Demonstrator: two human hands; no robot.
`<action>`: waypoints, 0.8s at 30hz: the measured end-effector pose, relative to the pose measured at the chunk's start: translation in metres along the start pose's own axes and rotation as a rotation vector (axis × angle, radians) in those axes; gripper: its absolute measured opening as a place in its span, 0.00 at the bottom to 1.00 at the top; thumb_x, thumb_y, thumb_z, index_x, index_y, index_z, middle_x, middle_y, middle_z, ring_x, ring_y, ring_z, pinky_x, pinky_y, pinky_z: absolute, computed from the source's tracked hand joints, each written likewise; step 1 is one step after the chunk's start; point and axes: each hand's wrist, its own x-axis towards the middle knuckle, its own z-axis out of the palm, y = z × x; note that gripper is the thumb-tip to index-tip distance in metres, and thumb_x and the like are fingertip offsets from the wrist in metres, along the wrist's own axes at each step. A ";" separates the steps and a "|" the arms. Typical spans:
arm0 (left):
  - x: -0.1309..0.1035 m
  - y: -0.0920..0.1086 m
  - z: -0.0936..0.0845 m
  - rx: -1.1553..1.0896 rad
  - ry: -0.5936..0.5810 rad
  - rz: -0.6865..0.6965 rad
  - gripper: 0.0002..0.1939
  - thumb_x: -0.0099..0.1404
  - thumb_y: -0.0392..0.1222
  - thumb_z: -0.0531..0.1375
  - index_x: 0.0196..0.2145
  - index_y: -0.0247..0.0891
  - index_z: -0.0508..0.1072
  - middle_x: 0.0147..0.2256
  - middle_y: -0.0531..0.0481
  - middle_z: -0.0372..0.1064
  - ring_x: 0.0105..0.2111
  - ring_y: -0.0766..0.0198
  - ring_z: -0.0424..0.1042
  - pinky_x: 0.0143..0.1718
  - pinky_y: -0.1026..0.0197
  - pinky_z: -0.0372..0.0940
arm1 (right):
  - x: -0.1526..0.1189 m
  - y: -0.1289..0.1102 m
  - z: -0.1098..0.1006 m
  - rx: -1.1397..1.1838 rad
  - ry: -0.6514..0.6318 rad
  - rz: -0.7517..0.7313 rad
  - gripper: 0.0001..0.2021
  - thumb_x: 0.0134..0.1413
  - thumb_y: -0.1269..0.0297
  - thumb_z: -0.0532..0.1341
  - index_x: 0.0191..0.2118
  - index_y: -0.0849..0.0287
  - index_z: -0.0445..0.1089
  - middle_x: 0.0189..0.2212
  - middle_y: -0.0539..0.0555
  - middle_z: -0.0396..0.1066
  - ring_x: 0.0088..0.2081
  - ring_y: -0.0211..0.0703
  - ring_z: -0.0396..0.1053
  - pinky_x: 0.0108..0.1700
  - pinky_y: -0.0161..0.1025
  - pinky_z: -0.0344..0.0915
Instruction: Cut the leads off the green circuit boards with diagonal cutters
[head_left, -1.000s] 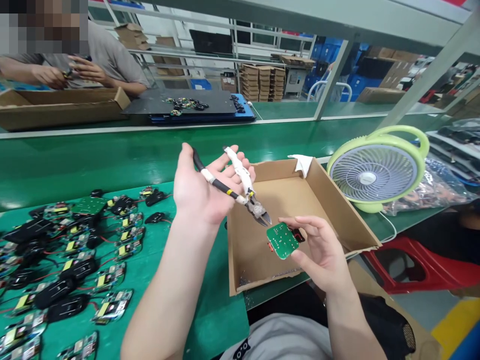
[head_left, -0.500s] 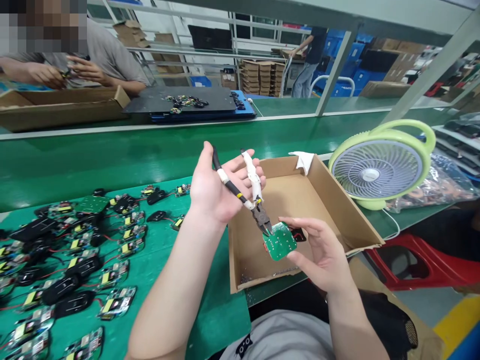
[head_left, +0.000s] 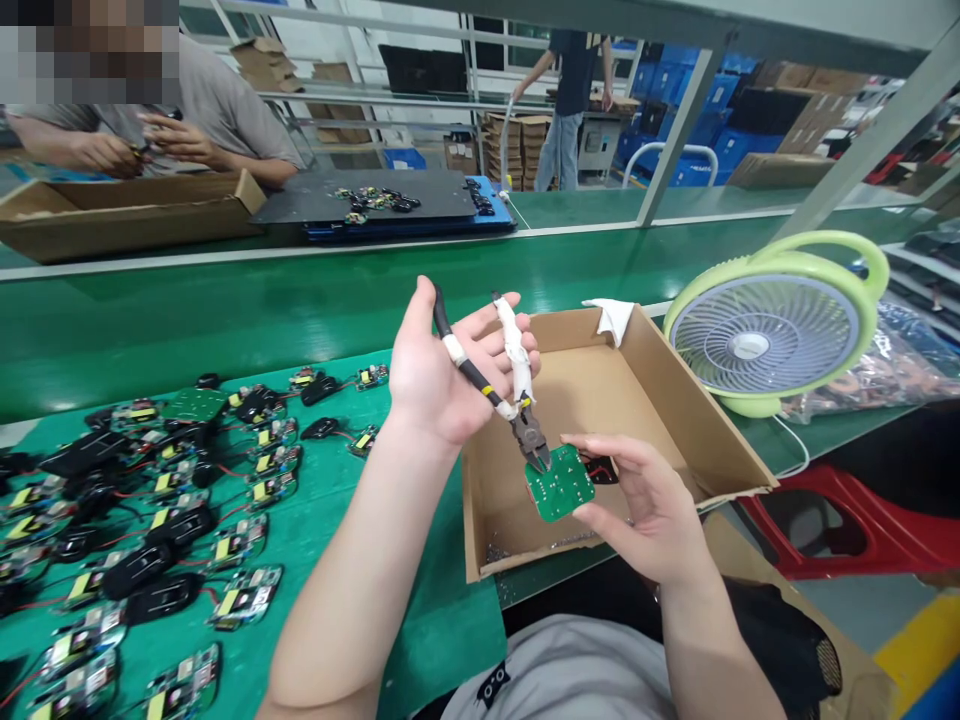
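My left hand (head_left: pixel 442 385) is palm up, holding a pair of cutting pliers (head_left: pixel 531 437). One black handle rests by the thumb, and the other, wrapped in white tape, lies against the fingers. The plier handles are spread apart. Their tips point down at the solder side of a green circuit board (head_left: pixel 564 490), at its upper edge; whether they touch it I cannot tell. My right hand (head_left: pixel 649 505) pinches that board by its right side between thumb and fingers. A dark part with a red wire shows behind the board, mostly hidden. Both hands are above a cardboard box (head_left: pixel 630 400).
Many circuit boards with black casings (head_left: pixel 161 595) cover the green mat (head_left: pixel 442 620) on the left. Small clippings lie in the box's near corner. A green fan (head_left: pixel 772 330) stands right, above a red stool (head_left: pixel 840 520). Across the divider, a co-worker (head_left: pixel 217 110) sits by another box (head_left: pixel 135 215).
The plier tips have shifted slightly along the board's upper edge. My view has turned a little. In the background, a walking person with a trolley has moved left.
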 end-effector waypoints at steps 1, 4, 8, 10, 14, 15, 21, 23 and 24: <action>0.001 -0.001 0.000 0.003 -0.003 -0.006 0.39 0.71 0.68 0.42 0.49 0.27 0.71 0.30 0.41 0.70 0.25 0.58 0.71 0.28 0.56 0.69 | 0.000 0.000 0.000 0.004 0.000 -0.001 0.25 0.59 0.71 0.70 0.59 0.45 0.67 0.57 0.55 0.74 0.58 0.52 0.72 0.54 0.46 0.74; 0.001 -0.003 -0.001 0.010 0.008 -0.010 0.38 0.71 0.67 0.41 0.48 0.27 0.71 0.30 0.41 0.70 0.25 0.58 0.71 0.28 0.56 0.69 | 0.000 0.001 0.001 0.009 -0.004 -0.005 0.26 0.58 0.72 0.70 0.59 0.44 0.67 0.57 0.54 0.74 0.58 0.51 0.71 0.54 0.45 0.74; 0.000 -0.003 0.000 0.008 0.011 -0.006 0.38 0.71 0.68 0.42 0.48 0.28 0.71 0.30 0.42 0.69 0.25 0.59 0.70 0.28 0.57 0.68 | 0.000 0.001 0.000 0.011 -0.006 -0.009 0.27 0.58 0.73 0.70 0.59 0.44 0.67 0.57 0.54 0.73 0.59 0.50 0.71 0.55 0.44 0.72; -0.002 -0.003 0.000 -0.001 0.001 -0.002 0.38 0.71 0.68 0.42 0.48 0.28 0.71 0.30 0.42 0.69 0.24 0.59 0.70 0.27 0.57 0.68 | 0.001 0.001 0.000 0.007 -0.006 -0.011 0.27 0.58 0.73 0.70 0.59 0.44 0.67 0.57 0.54 0.74 0.59 0.50 0.71 0.56 0.45 0.72; -0.003 -0.003 0.000 -0.009 -0.020 0.024 0.38 0.71 0.69 0.42 0.47 0.29 0.71 0.30 0.42 0.69 0.24 0.59 0.70 0.27 0.58 0.68 | 0.001 0.000 -0.001 -0.007 -0.013 -0.020 0.25 0.59 0.72 0.69 0.59 0.46 0.67 0.56 0.56 0.74 0.59 0.52 0.71 0.54 0.46 0.74; -0.003 -0.003 0.000 -0.009 -0.023 0.026 0.38 0.71 0.69 0.42 0.47 0.29 0.71 0.30 0.42 0.69 0.24 0.59 0.70 0.27 0.58 0.68 | 0.001 0.000 -0.001 -0.011 -0.015 -0.020 0.25 0.59 0.71 0.69 0.59 0.46 0.67 0.56 0.57 0.74 0.58 0.53 0.71 0.54 0.47 0.74; -0.001 -0.007 0.001 -0.025 -0.042 0.007 0.36 0.71 0.68 0.41 0.43 0.30 0.71 0.29 0.42 0.67 0.24 0.61 0.67 0.25 0.60 0.66 | 0.000 0.000 0.000 -0.020 -0.005 -0.034 0.23 0.60 0.69 0.69 0.59 0.47 0.67 0.56 0.58 0.74 0.58 0.55 0.72 0.55 0.51 0.75; 0.000 -0.008 0.001 -0.038 -0.039 0.004 0.35 0.71 0.67 0.41 0.40 0.31 0.71 0.28 0.43 0.66 0.22 0.63 0.66 0.24 0.61 0.65 | 0.000 0.000 0.000 -0.017 -0.007 -0.036 0.24 0.60 0.70 0.69 0.59 0.46 0.67 0.56 0.57 0.74 0.59 0.54 0.72 0.55 0.50 0.75; 0.001 -0.009 0.002 -0.046 -0.034 0.004 0.35 0.72 0.67 0.41 0.39 0.32 0.70 0.27 0.44 0.65 0.22 0.63 0.65 0.23 0.62 0.64 | 0.000 0.000 0.000 -0.018 -0.006 -0.034 0.24 0.60 0.70 0.69 0.59 0.46 0.67 0.56 0.57 0.74 0.59 0.54 0.71 0.55 0.50 0.75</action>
